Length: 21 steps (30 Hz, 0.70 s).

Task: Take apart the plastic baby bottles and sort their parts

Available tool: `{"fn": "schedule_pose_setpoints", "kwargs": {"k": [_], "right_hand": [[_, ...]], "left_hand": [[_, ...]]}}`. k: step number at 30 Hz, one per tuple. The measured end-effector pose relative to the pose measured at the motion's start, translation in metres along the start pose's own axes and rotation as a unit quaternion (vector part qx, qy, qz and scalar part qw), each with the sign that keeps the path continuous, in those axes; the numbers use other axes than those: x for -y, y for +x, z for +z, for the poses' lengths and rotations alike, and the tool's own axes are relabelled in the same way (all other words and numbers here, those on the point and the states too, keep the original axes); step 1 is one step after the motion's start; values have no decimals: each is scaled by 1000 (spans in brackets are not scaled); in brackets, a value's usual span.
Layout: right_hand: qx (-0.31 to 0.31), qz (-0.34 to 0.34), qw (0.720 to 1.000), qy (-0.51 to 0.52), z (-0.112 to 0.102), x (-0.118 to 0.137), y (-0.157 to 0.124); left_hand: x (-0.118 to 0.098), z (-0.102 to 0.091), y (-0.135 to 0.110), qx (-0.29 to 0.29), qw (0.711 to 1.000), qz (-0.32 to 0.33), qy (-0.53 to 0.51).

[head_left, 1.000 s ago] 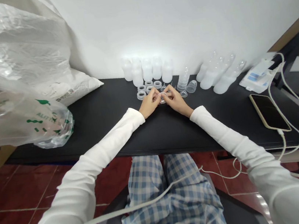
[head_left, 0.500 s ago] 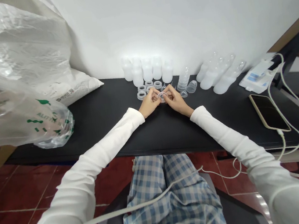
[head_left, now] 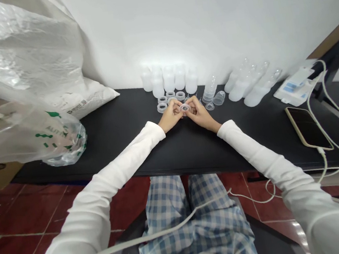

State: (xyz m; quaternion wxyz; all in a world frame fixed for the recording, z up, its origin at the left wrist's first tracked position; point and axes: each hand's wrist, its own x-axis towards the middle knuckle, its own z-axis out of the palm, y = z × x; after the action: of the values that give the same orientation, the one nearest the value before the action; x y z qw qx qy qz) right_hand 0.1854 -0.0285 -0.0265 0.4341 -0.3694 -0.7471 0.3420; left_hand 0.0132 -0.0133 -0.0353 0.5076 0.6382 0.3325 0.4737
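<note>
Tilted flatter than half a second ago, the clear silicone ring [head_left: 185,107] now shows its opening between the left hand [head_left: 171,116] and right hand [head_left: 199,114]. Their fingers [head_left: 177,109] curl together, clamped on its rim just above the matte black table [head_left: 128,149], and hide part of it. White sleeves [head_left: 255,152] run back past plaid trousers [head_left: 195,220] to a red tiled floor [head_left: 21,215]. Just ahead lie smaller rings [head_left: 162,107], too translucent to make out fully, then frosted bottles [head_left: 169,78], a ribbed cone [head_left: 209,92] and a small cup [head_left: 219,98]. Rightward, a phone [head_left: 308,128] trails a white cable [head_left: 329,121]. Leftward, a crumpled plastic bag [head_left: 60,138] slumps against a woven sack [head_left: 90,100], both before a white wall [head_left: 204,17].
</note>
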Motion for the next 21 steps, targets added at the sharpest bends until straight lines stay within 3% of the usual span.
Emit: {"fn": "schedule_pose_setpoints", "kwargs": {"k": [7,12,21], "right_hand": [[-59,21,997,41,7,2,-1],[-65,27,996,60,7,8,-2],[-105,-6,994,-41,5,21,-6]], "left_hand": [[-1,0,-2,-8,998,25,58],[-3,2,-3,-13,999,24,46],[-8,3,-4,12,1000,9,5]]}}
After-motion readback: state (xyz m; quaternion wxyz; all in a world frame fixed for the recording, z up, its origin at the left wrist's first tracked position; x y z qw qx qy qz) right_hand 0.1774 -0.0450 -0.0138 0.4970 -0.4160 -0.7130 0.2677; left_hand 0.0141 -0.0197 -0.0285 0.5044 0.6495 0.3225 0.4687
